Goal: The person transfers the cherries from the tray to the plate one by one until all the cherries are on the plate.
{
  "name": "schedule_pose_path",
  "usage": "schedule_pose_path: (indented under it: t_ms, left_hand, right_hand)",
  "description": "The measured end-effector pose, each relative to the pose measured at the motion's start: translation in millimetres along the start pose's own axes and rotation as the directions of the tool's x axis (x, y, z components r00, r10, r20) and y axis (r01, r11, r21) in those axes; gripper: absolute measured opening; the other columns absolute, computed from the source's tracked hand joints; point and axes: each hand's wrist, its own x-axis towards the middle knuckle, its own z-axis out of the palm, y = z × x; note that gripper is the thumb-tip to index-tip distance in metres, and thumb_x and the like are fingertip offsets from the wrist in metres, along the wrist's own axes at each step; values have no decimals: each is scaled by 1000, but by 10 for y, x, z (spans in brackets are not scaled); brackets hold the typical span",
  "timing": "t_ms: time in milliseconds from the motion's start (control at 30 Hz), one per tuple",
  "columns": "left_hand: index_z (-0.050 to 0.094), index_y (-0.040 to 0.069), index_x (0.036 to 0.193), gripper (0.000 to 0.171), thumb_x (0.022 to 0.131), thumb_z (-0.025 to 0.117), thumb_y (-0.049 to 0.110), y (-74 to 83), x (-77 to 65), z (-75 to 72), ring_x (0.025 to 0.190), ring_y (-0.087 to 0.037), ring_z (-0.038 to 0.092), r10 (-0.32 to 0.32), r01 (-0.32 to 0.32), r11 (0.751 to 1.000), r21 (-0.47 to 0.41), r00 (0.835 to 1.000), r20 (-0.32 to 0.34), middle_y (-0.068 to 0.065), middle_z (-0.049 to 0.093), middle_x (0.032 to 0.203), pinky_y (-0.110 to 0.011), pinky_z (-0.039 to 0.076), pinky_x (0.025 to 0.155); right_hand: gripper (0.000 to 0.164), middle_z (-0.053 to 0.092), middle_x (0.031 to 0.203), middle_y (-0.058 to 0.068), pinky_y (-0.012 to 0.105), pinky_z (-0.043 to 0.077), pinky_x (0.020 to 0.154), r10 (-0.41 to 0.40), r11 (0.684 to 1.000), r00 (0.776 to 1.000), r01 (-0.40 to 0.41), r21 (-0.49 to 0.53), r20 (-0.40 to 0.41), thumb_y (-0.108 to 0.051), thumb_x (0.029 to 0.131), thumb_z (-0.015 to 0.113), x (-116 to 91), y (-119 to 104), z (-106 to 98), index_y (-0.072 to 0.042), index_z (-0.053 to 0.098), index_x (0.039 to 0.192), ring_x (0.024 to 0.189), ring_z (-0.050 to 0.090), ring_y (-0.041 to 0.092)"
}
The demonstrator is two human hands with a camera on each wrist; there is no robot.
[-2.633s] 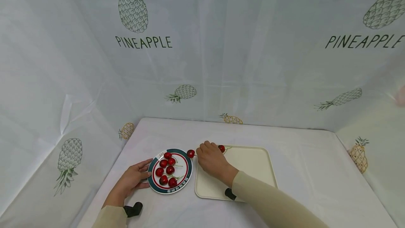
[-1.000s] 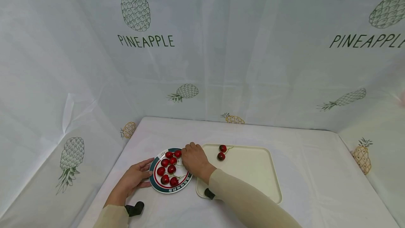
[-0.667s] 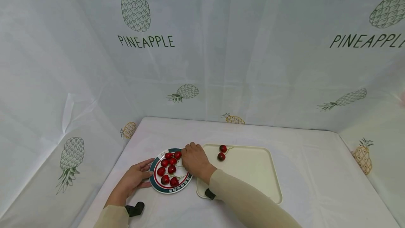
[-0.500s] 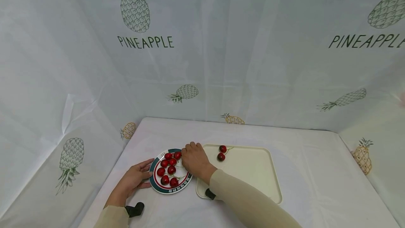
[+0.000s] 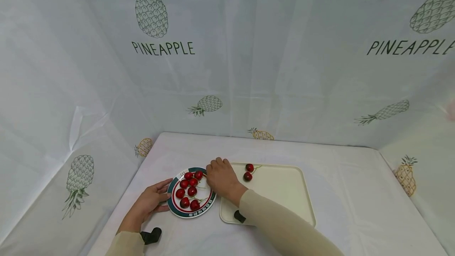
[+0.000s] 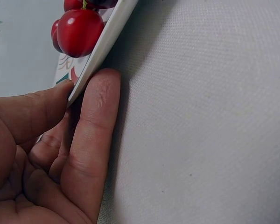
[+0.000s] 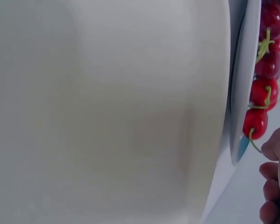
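A round white plate (image 5: 172,206) with a dark green rim holds several red cherries (image 5: 192,191). My left hand (image 5: 151,198) grips its left edge, thumb on the rim and fingers underneath, as the left wrist view shows. At the plate's upper right, my right hand (image 5: 222,177) has its thumb and fingertips together at the stem end of a cherry (image 7: 255,123) resting among the others. That stem (image 7: 253,140) runs up to the thumb tip. A cream tray (image 5: 281,196) lies right of the plate, partly under the right forearm.
Two more cherries (image 5: 249,172) lie near the tray's top edge. White cloth (image 5: 341,192) covers the table. A pineapple-print curtain (image 5: 270,70) rises behind it and at both sides. The tray's left edge sits close beside the plate.
From the tray's upper left, my right hand moved left to the plate, and a cherry from there now lies on it. Lately the hand shifted slightly right, baring the stem. The left hand stayed put.
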Motion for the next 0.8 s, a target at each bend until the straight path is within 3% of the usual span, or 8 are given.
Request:
schedule_pose_path:
  t_ms: [300,567,800]
  left_hand:
    - [48,10,159,59,102,62,0,-15,14,-3,97,-23,74,2,-2,1000,-3,1000,-4,-28,53,153,-45,67,79]
    - [48,10,159,59,102,63,0,-21,10,-10,97,-22,74,4,-4,1000,1,1000,-8,-28,53,153,-44,67,79]
    - [48,12,159,58,103,62,0,-31,15,-6,96,-22,74,-2,2,1000,3,1000,-12,-28,52,154,-44,67,79]
  right_hand:
    - [18,64,94,3,34,48,79,-2,1000,999,2,-18,-33,-29,101,67,-124,250,-60,-11,71,102,89,51,20]
    - [14,60,87,4,36,47,74,1,999,990,-7,-43,-141,-22,97,70,-360,621,-2,-9,66,91,86,51,22]
    - [15,56,86,5,35,44,73,-15,998,989,5,-69,-144,-19,97,69,-543,918,21,-9,62,90,83,47,23]
